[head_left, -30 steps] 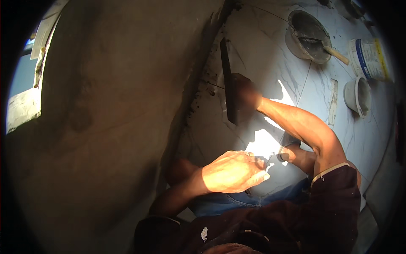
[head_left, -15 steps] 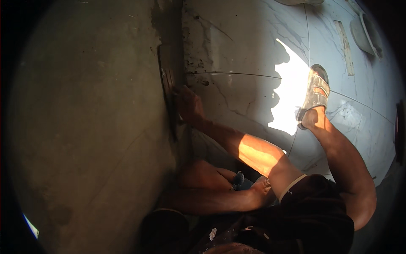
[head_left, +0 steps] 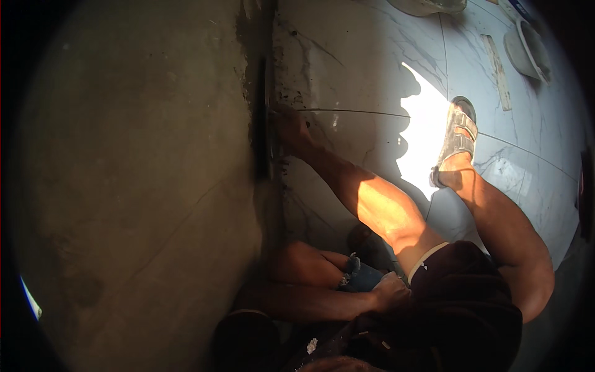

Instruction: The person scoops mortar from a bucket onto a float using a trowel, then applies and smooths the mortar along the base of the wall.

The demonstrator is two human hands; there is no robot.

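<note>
My right hand point(head_left: 290, 131) is closed around the handle of a plastering trowel point(head_left: 269, 146). Seen nearly edge-on, its long thin blade lies along a dark wet mortar strip point(head_left: 265, 208) at the foot of the grey wall point(head_left: 142, 155). Shadow hides most of the right fingers. Low in the view, my left hand point(head_left: 392, 291) rests by my lap, beside the frayed denim shorts point(head_left: 362, 278). Its fingers are curled in, and whatever they may hold is hidden.
White marbled floor tiles point(head_left: 347, 80) meet the wall, with mortar specks along the joint. My sandalled foot point(head_left: 458, 133) stands beside a bright sunlit patch. Farther right lie a narrow strip point(head_left: 498, 73) and a tipped pale bowl point(head_left: 527, 53); another basin point(head_left: 427, 5) sits at the top.
The trowel has gone from slanting against the wall to upright in view, shifting slightly right and up with my right hand. My left hand has dropped a little lower, its fingers less visible.
</note>
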